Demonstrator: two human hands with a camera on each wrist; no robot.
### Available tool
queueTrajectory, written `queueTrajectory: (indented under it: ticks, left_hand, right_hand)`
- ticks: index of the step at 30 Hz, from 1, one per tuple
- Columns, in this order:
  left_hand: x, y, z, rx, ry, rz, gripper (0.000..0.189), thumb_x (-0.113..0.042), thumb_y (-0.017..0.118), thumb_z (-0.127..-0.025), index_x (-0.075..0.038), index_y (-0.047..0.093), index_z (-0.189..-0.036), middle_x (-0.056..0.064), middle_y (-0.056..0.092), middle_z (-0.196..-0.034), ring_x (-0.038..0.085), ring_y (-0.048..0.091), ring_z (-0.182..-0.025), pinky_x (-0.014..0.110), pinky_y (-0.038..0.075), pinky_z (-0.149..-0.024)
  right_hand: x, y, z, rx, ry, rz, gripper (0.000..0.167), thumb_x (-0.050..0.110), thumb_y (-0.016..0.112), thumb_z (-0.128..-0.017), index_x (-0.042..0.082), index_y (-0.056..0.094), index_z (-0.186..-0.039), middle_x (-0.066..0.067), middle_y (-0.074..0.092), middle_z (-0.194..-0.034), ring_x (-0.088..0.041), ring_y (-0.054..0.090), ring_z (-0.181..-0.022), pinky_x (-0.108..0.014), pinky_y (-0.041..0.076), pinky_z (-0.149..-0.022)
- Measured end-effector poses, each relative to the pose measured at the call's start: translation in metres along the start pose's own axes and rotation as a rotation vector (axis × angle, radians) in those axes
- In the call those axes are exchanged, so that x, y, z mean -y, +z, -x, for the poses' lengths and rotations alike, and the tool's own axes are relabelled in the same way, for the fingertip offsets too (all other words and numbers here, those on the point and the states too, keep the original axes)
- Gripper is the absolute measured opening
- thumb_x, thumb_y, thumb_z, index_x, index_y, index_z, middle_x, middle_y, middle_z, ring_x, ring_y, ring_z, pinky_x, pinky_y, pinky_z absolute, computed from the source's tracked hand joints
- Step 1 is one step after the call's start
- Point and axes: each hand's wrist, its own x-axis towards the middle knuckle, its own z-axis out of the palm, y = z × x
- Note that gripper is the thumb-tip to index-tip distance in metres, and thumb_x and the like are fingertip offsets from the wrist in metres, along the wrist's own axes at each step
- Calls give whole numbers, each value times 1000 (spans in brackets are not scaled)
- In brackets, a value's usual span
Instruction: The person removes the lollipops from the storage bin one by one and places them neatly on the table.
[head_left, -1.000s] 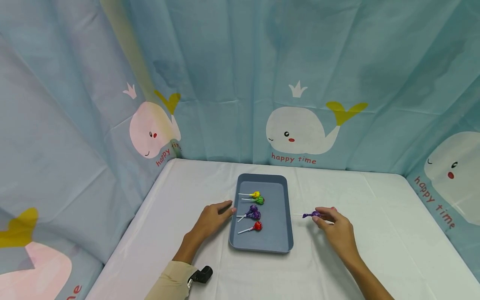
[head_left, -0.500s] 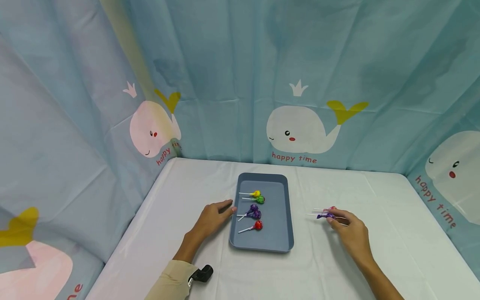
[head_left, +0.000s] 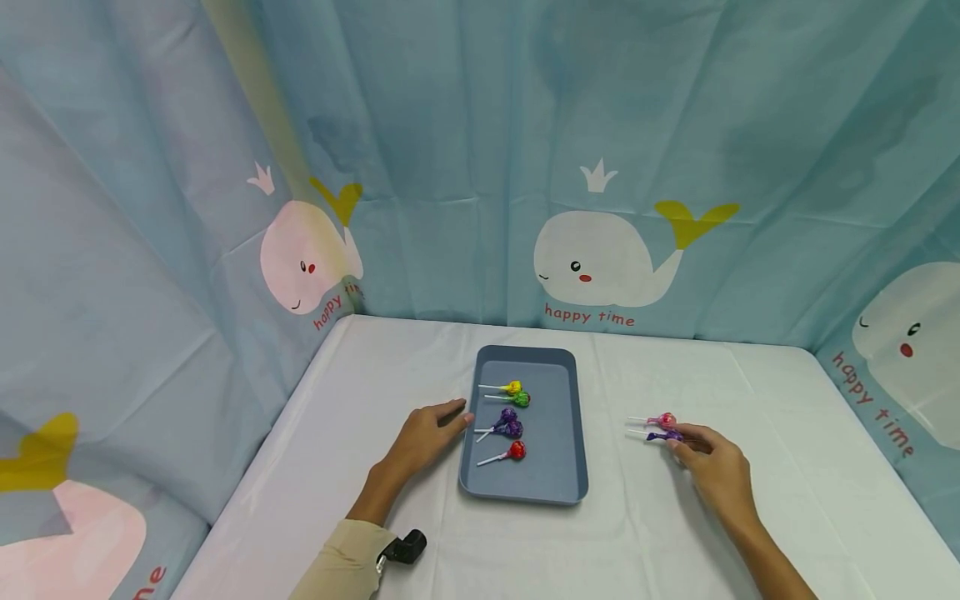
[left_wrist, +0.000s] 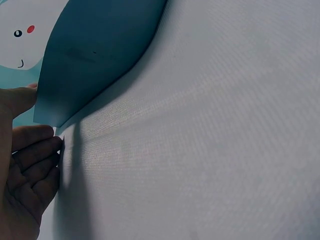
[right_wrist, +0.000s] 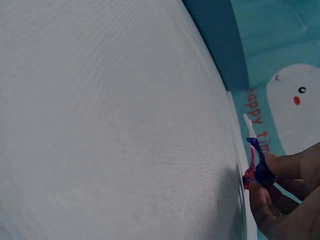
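Note:
In the head view a grey-blue tray lies on the white-covered table. My left hand is at its left side, thumb tip right at the rim and fingers loosely extended. My right hand, right of the tray, pinches a purple lollipop by its wrapped head, stick pointing left. Just behind that one is a pink lollipop. The right wrist view shows the purple lollipop between thumb and fingers, the pink one beyond it.
Inside the tray, toward its left, lie a yellow lollipop, a green lollipop, two purple lollipops and a red lollipop, sticks to the left. A curtain with whale prints stands behind the table.
My right hand has moved right with the purple lollipop, away from the tray and alongside the pink one, whose stick now shows. My left hand and the tray have stayed put.

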Motion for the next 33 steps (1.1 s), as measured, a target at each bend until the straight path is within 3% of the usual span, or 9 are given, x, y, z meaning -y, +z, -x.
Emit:
queueTrajectory:
  ticks: [10, 19, 33]
  left_hand:
    - [0, 0, 1, 2, 7, -14, 62, -53, 65, -103, -12, 64, -148, 9, 63, -151, 36, 52, -146, 57, 40, -122]
    - [1, 1, 0, -10, 19, -26, 61, -53, 65, -103, -11, 64, -148, 9, 64, -150, 36, 54, -145, 56, 41, -122]
    - [-1, 0, 1, -2, 8, -6, 62, -53, 66, -103, -11, 64, -148, 8, 63, -151, 35, 52, -147, 56, 40, -123]
  right_hand:
    - [-6, 0, -5, 13, 1, 63, 39, 24, 77, -100, 3, 72, -132, -17, 78, -113, -30, 68, -106, -24, 46, -73]
    - [-8, 2, -6, 22, -22, 84, 37, 20, 77, -99, 0, 72, -131, -12, 79, -103, -20, 65, -94, -24, 46, -71]
    - [-6, 2, -5, 38, -9, 69, 41, 21, 75, -101, 0, 69, -135, -19, 78, -112, -32, 70, -104, -23, 48, -71]
